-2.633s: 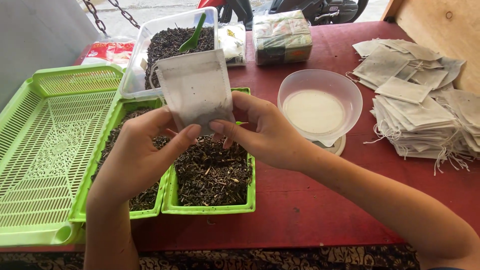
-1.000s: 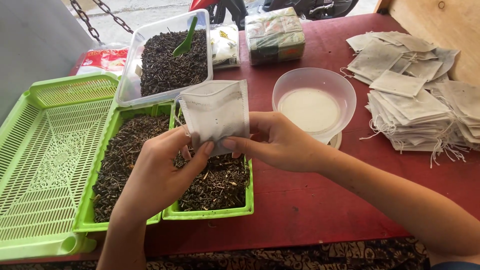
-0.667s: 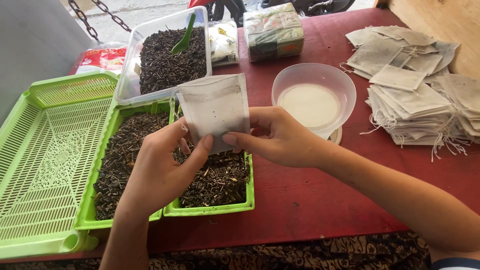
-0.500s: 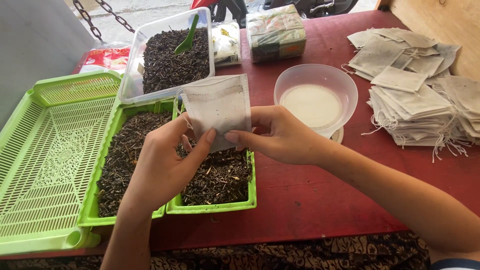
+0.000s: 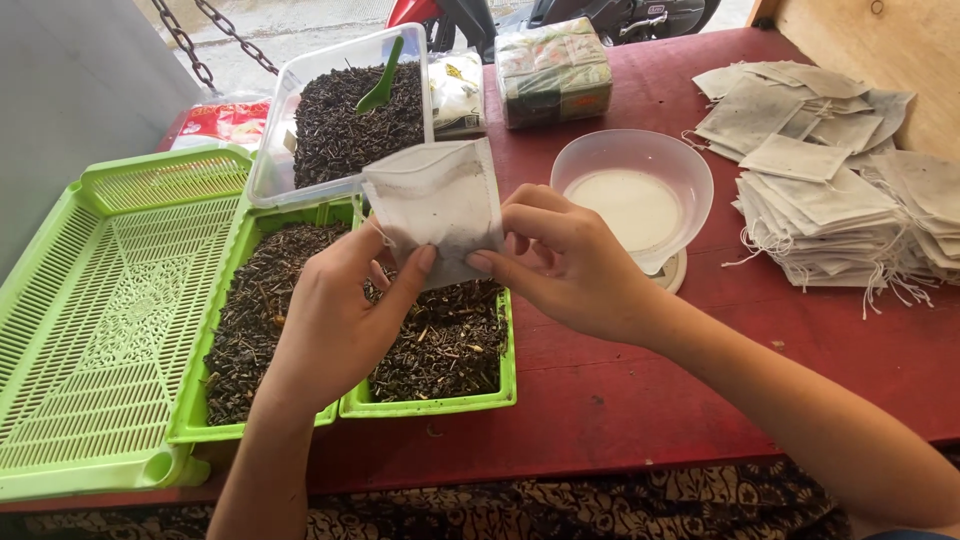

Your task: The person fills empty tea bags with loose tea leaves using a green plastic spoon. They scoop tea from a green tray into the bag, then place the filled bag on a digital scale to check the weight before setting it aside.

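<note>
Red table (image 5: 640, 400); white filter bag (image 5: 440, 205) pinched between fingers of both hands, left (image 5: 335, 325), right (image 5: 570, 265).

- L hand (image 5: 335, 320): comes up from bottom edge, back to camera, thumb and fingers (image 5: 422, 262) pinched shut at upper right.
- R hand (image 5: 570, 262): comes in from lower right, forearm bare, fingers curled, thumb tip pinched toward L.
- Both hands near-touching at fingertips, raised, mid-frame.
</note>
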